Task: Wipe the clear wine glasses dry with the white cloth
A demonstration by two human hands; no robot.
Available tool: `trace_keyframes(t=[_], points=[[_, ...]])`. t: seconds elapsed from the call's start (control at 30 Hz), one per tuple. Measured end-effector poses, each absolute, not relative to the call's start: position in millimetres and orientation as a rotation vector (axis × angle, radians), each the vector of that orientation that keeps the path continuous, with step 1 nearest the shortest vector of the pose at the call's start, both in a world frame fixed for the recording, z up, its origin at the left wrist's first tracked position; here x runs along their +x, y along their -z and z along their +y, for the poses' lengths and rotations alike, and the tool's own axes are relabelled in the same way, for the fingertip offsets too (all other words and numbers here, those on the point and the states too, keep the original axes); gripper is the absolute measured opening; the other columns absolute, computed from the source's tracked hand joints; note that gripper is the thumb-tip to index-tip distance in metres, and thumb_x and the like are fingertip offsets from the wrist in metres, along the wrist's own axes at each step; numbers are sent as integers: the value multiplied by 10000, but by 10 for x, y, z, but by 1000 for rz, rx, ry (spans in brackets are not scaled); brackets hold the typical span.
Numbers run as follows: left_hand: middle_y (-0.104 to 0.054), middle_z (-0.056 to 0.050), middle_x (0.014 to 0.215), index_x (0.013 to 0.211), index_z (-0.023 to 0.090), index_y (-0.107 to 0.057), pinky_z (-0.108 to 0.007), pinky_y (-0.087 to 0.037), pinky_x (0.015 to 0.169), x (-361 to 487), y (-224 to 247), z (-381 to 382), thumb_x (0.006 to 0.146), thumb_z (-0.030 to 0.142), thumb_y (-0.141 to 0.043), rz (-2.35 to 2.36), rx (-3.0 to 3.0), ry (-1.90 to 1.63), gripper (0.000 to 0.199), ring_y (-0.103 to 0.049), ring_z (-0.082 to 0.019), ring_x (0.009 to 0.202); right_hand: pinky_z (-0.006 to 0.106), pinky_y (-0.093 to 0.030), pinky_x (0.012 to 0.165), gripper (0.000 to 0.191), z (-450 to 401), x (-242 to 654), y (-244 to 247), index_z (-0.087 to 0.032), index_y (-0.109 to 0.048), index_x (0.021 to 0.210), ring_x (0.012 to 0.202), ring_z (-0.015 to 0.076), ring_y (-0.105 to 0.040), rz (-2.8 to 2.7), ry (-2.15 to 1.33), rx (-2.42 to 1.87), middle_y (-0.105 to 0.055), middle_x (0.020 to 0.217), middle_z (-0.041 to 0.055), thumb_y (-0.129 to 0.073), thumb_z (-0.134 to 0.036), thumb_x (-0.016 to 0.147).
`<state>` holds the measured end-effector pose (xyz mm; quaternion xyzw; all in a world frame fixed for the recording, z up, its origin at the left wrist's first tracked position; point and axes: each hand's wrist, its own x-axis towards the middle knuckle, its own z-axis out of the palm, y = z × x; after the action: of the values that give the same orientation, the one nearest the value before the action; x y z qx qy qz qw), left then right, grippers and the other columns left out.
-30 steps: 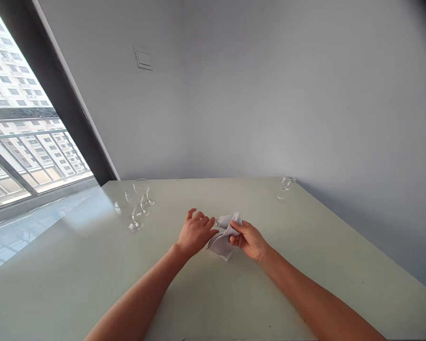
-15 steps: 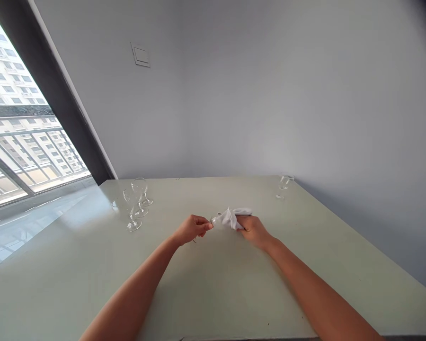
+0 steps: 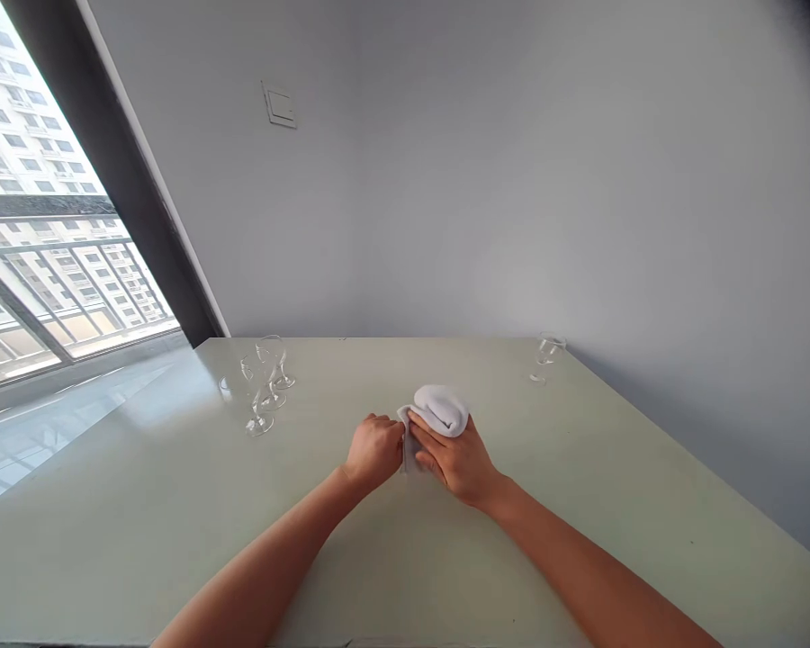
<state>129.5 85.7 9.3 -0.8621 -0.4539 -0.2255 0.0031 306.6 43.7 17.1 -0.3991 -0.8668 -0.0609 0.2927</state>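
A white cloth is held between the person's two hands, over the middle of the pale grey-green table. It looks soft and matte, bunched into a rounded bulge at the top, with a darker crease curling into its lower right side (what shows of the fabric is one plain, faintly lilac white), and a narrow flap hangs at its left. The right hand grasps the cloth from the near side, fingers laid along the fabric beneath the bulge. The left hand is curled up just beside the flap; whether its fingers pinch anything is hidden. Clear stemmed glasses stand clustered at the left, and a lone clear glass stands near the far right corner
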Motion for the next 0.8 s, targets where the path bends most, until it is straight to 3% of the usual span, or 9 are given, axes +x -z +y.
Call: trace_keyframes(t=[0.1,0.23,0.3,0.37,0.5,0.63,0.8], points=[[-505,-22,508,540,163,-507,-270,-250,567,1351,-69,787,726,130,-453,-1070,-2676,726,197,-448,-131,545,404,-311,903,322,502,3103,-198,-222,-579,1109,1008,239,-526,-2098,-86,-1190,-597,1115,84,-381,-296,866],[-557,-30,553,728,174,-589,-277,-277,597,1379,-62,747,818,325,-468,-976,-2712,807,214,-492,-145,584,345,-437,700,335,642,3292,-230,-176,-660,742,731,200,-581,-1637,-924,-1262,-647,758,55,-435,-413,814],[-590,-26,590,870,194,-597,-276,-298,615,1395,-62,735,822,394,-464,-1084,-2747,875,245,-511,-145,598,343,-459,646,319,698,3359,-193,-165,-641,717,670,192,-585,-1276,-1318,-1171,-635,692,40,-479,-434,778],[-609,-14,616,971,214,-578,-269,-317,630,1407,-65,732,822,419,-459,-1268,-2752,963,280,-522,-137,606,366,-473,670,284,722,3361,-146,-168,-631,786,712,203,-602,-971,-1548,-1008,-651,758,45,-507,-422,760],[-606,2,635,1071,211,-529,-259,-340,647,1402,-63,761,838,424,-424,-1555,-2681,1099,333,-523,-129,624,417,-438,810,385,658,3187,-114,-178,-585,1013,885,226,-598,-815,-1697,-716,-631,1006,80,-431,-469,813],[-578,3,668,1101,199,-485,-251,-370,631,1421,-4,771,871,333,-367,-1666,-2640,1229,291,-510,-133,646,395,-392,882,377,517,2951,-74,-196,-584,1034,993,214,-548,-894,-1623,-700,-602,1080,66,-432,-468,822],[-518,-78,1009,1154,227,-470,-291,-423,715,1553,51,624,832,148,-368,-1534,-2567,1380,347,-504,-157,842,357,-347,919,329,408,2734,82,-247,-574,1052,1081,190,-471,-980,-1495,-767,-577,1126,28,-563,-413,768]])
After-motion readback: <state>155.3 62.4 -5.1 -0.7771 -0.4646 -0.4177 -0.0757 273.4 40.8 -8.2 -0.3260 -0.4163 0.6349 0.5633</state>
